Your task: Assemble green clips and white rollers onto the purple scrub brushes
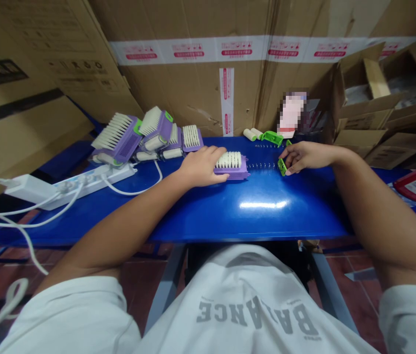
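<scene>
My left hand point(202, 166) grips the near end of a purple brush with white bristles point(232, 164), which lies flat on the blue table point(267, 211). Between the fingers of my right hand point(306, 157) is a small green plastic part point(282, 167), its lower end touching the tabletop. A row of tiny metal springs or pins point(261, 165) lies between that part and the brush. Farther back lies a second row point(265, 145), beside a larger green plastic piece point(272, 138) and white rollers point(250, 133).
Several finished-looking purple brushes point(129, 140) stand propped at the back left. Beside them lies a white power strip point(90, 179) with white cables running off the table's left edge. Cardboard sheets point(193, 83) form the back wall, and open cardboard boxes point(377, 93) stand at the right.
</scene>
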